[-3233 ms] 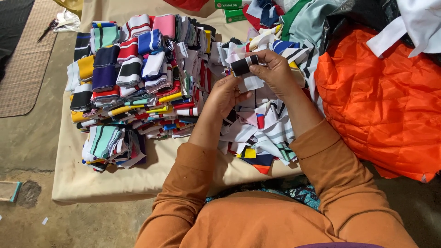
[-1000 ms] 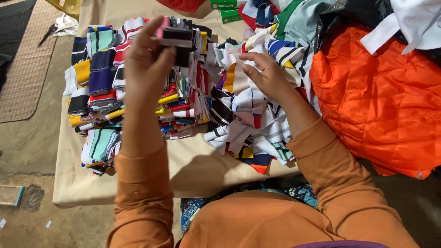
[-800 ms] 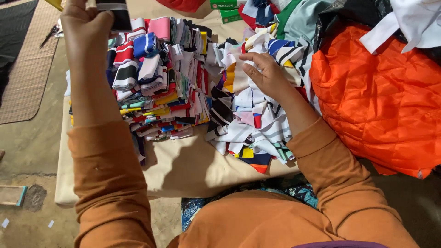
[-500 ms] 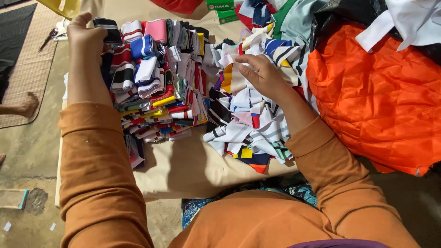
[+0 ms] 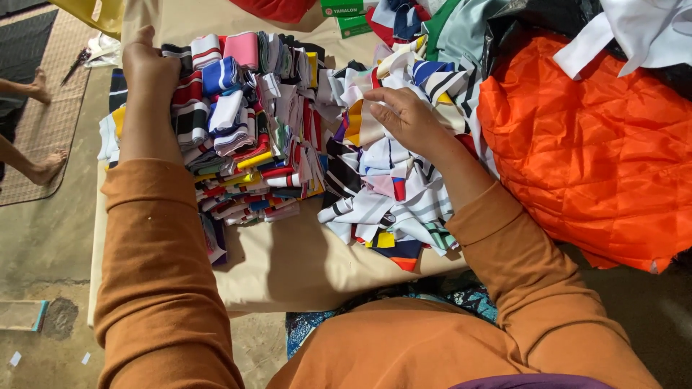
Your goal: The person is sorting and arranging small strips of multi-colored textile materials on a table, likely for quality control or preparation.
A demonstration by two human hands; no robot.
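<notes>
The table point(image 5: 288, 266), under a tan cloth, carried nearly everything, and an orange bag point(image 5: 591, 158) bulged against its right edge. At the far left corner stood the stack point(image 5: 238, 122) of folded knit bands, packed in rows and leaning toward the near edge. Next to it, toward the middle, lay the loose pile point(image 5: 389, 194) of unfolded strips, its lowest pieces already hanging over the near edge. The left hand point(image 5: 148, 68) pressed flat on the stack's far left end, fingers closed over the top; whether it grasped a band I could not tell. The right hand point(image 5: 411, 119) rested on the pile, fingertips pinching a strip. To my eye, a hard push could topple the leaning rows toward the front, and a tug on one strip could drag the overhanging ones to the floor.
</notes>
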